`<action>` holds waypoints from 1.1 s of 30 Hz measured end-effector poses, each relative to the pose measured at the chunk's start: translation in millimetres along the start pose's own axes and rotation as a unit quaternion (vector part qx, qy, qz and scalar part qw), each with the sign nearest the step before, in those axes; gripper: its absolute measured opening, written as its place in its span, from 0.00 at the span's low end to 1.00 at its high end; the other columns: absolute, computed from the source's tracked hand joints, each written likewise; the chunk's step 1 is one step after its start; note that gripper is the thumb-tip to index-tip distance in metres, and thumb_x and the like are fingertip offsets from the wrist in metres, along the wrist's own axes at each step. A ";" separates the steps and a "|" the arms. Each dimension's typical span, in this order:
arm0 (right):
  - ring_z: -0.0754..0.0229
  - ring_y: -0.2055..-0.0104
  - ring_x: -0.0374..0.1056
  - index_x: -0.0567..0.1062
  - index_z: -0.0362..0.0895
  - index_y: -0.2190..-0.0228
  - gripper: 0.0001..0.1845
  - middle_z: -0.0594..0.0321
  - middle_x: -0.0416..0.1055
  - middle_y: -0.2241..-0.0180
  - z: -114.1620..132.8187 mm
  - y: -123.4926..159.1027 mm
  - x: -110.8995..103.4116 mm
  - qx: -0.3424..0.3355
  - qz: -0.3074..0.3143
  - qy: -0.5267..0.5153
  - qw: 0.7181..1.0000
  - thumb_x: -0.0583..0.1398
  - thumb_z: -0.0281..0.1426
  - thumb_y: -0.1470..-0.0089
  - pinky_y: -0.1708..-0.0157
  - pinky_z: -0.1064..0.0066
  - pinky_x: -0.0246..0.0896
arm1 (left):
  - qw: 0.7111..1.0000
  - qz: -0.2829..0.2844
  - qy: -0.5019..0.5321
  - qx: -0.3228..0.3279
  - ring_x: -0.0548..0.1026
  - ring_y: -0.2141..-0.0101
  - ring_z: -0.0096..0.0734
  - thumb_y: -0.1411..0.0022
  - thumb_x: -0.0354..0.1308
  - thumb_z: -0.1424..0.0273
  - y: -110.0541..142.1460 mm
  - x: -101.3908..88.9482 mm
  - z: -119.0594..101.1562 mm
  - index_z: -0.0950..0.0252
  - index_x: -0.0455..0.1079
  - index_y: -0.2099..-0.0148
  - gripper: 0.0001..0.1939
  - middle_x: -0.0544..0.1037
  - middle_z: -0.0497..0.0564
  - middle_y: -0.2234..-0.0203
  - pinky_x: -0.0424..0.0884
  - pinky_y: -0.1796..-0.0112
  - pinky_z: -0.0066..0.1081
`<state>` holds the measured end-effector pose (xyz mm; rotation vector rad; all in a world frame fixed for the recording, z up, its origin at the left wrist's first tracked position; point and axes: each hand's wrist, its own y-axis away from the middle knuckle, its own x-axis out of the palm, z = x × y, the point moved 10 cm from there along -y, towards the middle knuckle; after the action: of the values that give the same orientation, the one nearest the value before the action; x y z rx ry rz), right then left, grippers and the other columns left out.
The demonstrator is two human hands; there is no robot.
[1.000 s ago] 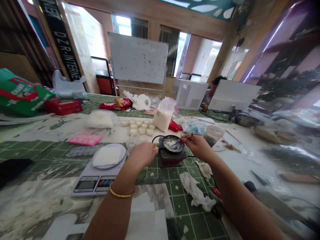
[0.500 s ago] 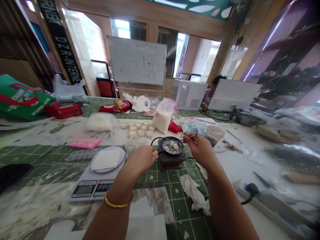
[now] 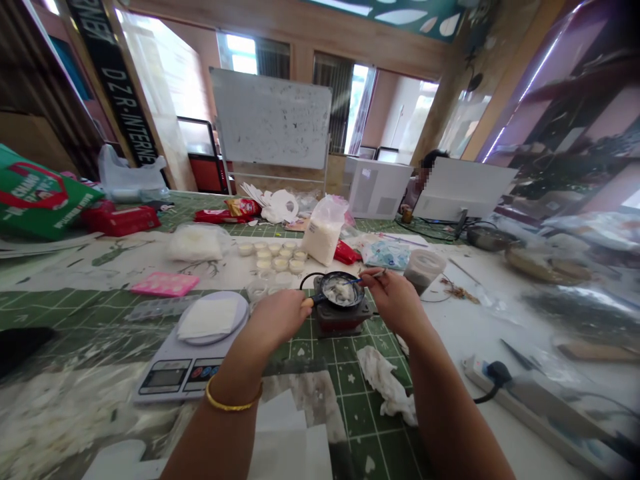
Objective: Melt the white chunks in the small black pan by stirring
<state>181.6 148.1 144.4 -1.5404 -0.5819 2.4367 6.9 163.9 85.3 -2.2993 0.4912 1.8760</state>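
My left hand (image 3: 280, 319) is closed round the handle of a small black frying pan (image 3: 325, 301), with the handle's light tip showing by my fingers. The pan rests on a small dark hot plate (image 3: 340, 325) and holds whitish, lumpy stuff (image 3: 340, 291). In my right hand (image 3: 393, 295) I pinch a thin blue stirring stick (image 3: 354, 281), whose lower end dips into the pan. What its tip looks like is hidden in the white stuff. A crumpled white tissue (image 3: 385, 387) lies below my right hand.
Left of the pan stands a kitchen scale (image 3: 165, 379) with white sheets (image 3: 210, 319) on it. Behind are several small filled cups (image 3: 275, 253) and a bag of white pellets (image 3: 324, 233). A plastic tub (image 3: 424, 270) and a power strip (image 3: 540, 407) are on the right. Across the table, a person (image 3: 415, 187) sits behind a monitor.
The view has shifted slightly. My right hand and the stick have moved a little towards the pan, while my left hand keeps its hold on the handle.
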 end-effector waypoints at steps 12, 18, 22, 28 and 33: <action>0.57 0.65 0.68 0.74 0.46 0.70 0.13 0.62 0.75 0.71 2.7 3.9 3.1 -0.002 0.029 -0.001 1.000 0.50 0.35 0.45 0.65 0.69 0.54 | 1.000 -0.001 -0.008 -0.011 0.73 0.67 0.37 0.43 0.46 0.61 -0.8 0.0 1.1 0.63 0.69 0.65 0.15 0.76 0.55 0.67 0.61 0.72 0.28; 0.58 0.64 0.69 0.73 0.46 0.68 0.13 0.63 0.76 0.70 1.7 2.7 0.5 0.002 0.002 -0.036 0.999 0.50 0.36 0.45 0.64 0.70 0.55 | 1.000 0.000 -0.005 -0.013 0.73 0.67 0.37 0.42 0.45 0.61 -1.3 0.7 2.3 0.63 0.69 0.66 0.15 0.76 0.54 0.67 0.60 0.72 0.28; 0.58 0.65 0.69 0.73 0.46 0.69 0.13 0.63 0.76 0.70 0.8 0.8 3.9 0.003 0.008 -0.034 0.999 0.50 0.35 0.45 0.64 0.70 0.55 | 1.000 0.004 -0.003 -0.015 0.73 0.68 0.37 0.42 0.44 0.61 -2.1 1.8 3.5 0.63 0.69 0.66 0.15 0.76 0.54 0.68 0.60 0.73 0.29; 0.57 0.65 0.69 0.73 0.46 0.69 0.13 0.62 0.75 0.71 -4.6 -0.6 7.0 0.008 0.018 -0.014 1.000 0.50 0.36 0.45 0.65 0.70 0.55 | 1.000 0.000 -0.001 -0.007 0.73 0.69 0.37 0.42 0.44 0.60 -2.9 1.4 2.8 0.63 0.68 0.67 0.15 0.75 0.54 0.69 0.60 0.73 0.29; 0.58 0.63 0.69 0.73 0.47 0.67 0.13 0.62 0.76 0.68 -1.6 -0.5 4.5 0.001 0.000 -0.036 0.999 0.49 0.36 0.45 0.63 0.70 0.56 | 1.000 0.007 0.000 -0.011 0.73 0.68 0.38 0.42 0.44 0.60 -2.6 2.6 3.5 0.63 0.69 0.67 0.16 0.75 0.55 0.68 0.60 0.73 0.30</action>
<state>181.1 150.6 140.3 -1.4575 -0.5920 2.5004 5.0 167.0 81.7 -2.3157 0.4914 1.8974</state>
